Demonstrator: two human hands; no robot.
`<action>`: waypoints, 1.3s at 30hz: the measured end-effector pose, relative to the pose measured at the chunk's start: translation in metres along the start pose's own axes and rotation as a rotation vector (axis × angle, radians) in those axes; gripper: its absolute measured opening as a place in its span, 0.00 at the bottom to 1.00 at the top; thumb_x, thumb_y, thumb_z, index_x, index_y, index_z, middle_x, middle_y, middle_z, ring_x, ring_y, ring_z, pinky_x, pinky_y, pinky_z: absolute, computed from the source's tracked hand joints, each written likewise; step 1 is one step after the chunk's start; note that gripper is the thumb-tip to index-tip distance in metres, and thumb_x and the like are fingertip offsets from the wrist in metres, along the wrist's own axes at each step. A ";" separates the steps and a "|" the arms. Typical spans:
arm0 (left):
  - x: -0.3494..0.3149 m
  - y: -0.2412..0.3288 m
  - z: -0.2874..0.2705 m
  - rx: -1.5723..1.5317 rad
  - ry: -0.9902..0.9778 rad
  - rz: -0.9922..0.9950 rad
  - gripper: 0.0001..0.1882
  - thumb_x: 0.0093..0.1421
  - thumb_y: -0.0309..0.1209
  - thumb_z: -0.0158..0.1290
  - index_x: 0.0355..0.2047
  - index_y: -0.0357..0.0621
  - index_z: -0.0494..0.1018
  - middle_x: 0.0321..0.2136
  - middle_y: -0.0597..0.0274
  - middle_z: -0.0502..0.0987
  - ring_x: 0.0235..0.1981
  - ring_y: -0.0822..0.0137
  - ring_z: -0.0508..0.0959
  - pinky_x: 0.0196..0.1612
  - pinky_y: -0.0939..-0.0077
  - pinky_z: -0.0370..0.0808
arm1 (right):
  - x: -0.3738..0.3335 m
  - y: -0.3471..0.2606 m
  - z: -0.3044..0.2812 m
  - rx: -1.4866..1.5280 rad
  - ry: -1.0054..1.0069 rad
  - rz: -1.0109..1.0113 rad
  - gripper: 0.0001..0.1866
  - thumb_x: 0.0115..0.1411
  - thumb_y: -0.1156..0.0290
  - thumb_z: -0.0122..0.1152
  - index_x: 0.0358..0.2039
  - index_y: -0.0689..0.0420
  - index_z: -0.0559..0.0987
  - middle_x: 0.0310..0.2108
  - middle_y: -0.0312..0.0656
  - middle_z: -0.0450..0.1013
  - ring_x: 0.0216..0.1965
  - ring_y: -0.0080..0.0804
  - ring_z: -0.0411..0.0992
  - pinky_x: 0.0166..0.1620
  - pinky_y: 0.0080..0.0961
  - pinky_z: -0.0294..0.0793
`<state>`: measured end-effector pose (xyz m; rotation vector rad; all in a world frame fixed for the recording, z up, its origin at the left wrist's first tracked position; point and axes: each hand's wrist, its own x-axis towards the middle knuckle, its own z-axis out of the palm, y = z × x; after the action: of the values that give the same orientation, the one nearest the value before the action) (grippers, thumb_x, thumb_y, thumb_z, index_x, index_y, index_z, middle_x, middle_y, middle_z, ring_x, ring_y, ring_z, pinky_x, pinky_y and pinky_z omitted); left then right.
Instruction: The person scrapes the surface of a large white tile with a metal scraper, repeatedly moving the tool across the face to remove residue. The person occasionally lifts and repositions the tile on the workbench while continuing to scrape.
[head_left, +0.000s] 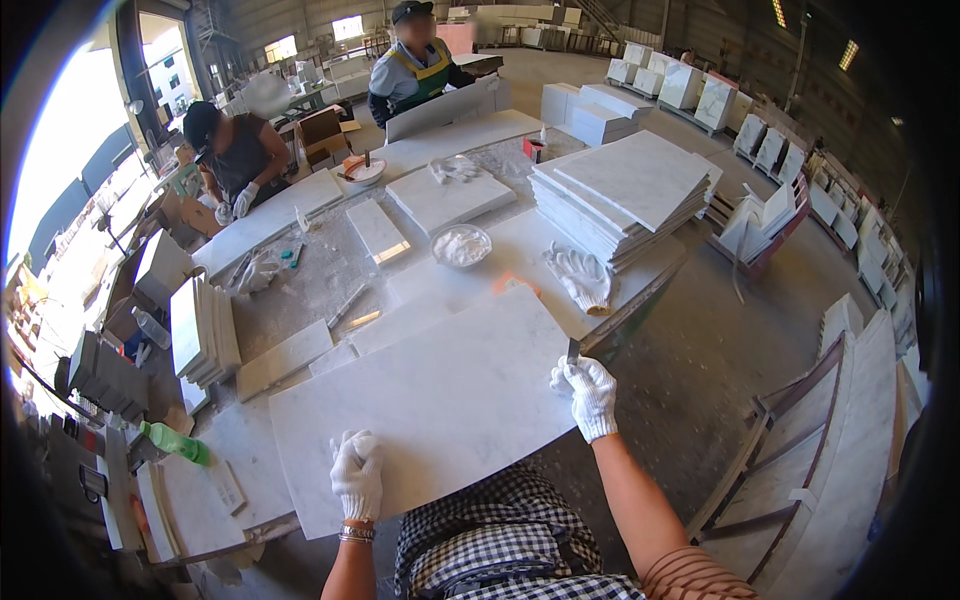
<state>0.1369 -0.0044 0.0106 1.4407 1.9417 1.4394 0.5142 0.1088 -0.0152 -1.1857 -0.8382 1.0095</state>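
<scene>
Fingers of right hand (588, 392) clench small scraper (573, 350), blade pointing up; left hand (357, 472) curled on marble slab (430, 400).

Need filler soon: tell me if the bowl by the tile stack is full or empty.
Partly full: the bowl holds a heap of white material, with rim showing around it.

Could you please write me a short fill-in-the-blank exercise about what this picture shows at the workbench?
1. Both of the person's hands wear white ____.
2. The right hand holds a small dark tool at the far right corner of the large white marble ____.
3. The left hand rests on the slab's ____ edge.
4. Beyond the slab, a round bowl holds a ____ substance.

Missing words: gloves; slab; near; white
</scene>
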 end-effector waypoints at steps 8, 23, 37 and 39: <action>0.004 -0.040 -0.034 -0.070 0.019 -0.183 0.13 0.65 0.26 0.61 0.48 0.37 0.81 0.50 0.57 0.83 0.46 0.67 0.81 0.58 0.68 0.77 | 0.005 -0.015 -0.020 -0.007 0.105 -0.026 0.06 0.68 0.75 0.66 0.43 0.62 0.84 0.34 0.40 0.82 0.34 0.28 0.82 0.39 0.31 0.86; 0.066 -0.145 -0.131 -0.403 0.318 -0.500 0.19 0.72 0.38 0.58 0.55 0.37 0.76 0.45 0.66 0.78 0.45 0.71 0.75 0.52 0.74 0.74 | -0.004 -0.043 -0.029 -0.521 0.137 0.038 0.08 0.64 0.77 0.66 0.42 0.65 0.86 0.38 0.36 0.83 0.39 0.18 0.77 0.45 0.20 0.77; 0.081 -0.036 0.000 0.008 0.250 -0.261 0.13 0.73 0.29 0.55 0.53 0.36 0.76 0.54 0.59 0.78 0.48 0.69 0.77 0.51 0.74 0.77 | 0.026 -0.063 0.034 -0.366 -0.558 0.109 0.06 0.66 0.75 0.68 0.42 0.60 0.85 0.41 0.39 0.85 0.37 0.26 0.84 0.46 0.23 0.81; 0.083 -0.021 0.033 -0.003 0.151 -0.161 0.12 0.71 0.25 0.55 0.53 0.35 0.76 0.55 0.58 0.78 0.48 0.69 0.78 0.50 0.74 0.78 | 0.068 -0.047 0.042 -0.191 -0.351 0.155 0.08 0.68 0.79 0.62 0.46 0.64 0.83 0.42 0.40 0.82 0.40 0.29 0.82 0.47 0.29 0.85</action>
<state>0.1140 0.0837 0.0021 1.1744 2.0913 1.5140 0.5068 0.1832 0.0400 -1.2681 -1.1516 1.3115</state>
